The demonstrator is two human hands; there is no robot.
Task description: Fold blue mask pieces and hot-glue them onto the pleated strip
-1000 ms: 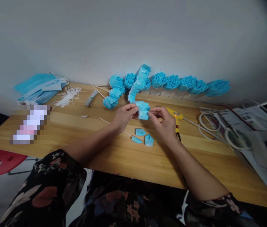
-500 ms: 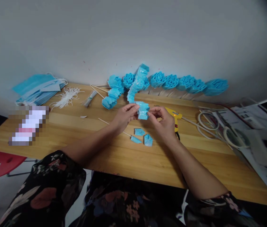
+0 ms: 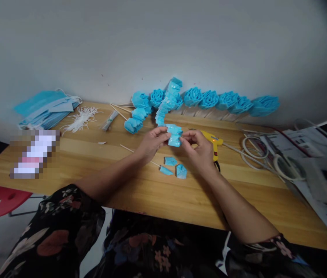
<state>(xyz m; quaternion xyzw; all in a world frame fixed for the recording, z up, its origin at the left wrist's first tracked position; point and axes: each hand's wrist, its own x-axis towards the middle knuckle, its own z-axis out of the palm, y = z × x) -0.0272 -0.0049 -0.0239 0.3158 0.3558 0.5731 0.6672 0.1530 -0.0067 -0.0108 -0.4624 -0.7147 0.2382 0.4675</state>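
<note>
A stack of folded blue petals [image 3: 175, 139] lies at the near end of a long overlapping row [image 3: 167, 104] that runs back toward the wall. My left hand [image 3: 155, 141] pinches the stack's left edge between thumb and fingers. On the opposite edge, my right hand [image 3: 197, 148] is closed with thumb and fingertips together. Just in front of the hands are a loose folded petal [image 3: 170, 161], another petal [image 3: 181, 171] and a thin wooden stick with a blue piece [image 3: 166, 170] at its tip. A yellow glue gun [image 3: 216, 144] rests beside my right hand.
Blue fabric roses [image 3: 209, 99] line the wall, with more on sticks [image 3: 134, 125] to the left. Further left are blue face masks [image 3: 48, 110], white ear loops [image 3: 82, 119] and a blurred-out phone-like object [image 3: 34, 154]. Cables [image 3: 254, 148] and papers crowd the right side.
Both hands stay at the petal stack with almost no movement. The stack's near end shifts very slightly left.
</note>
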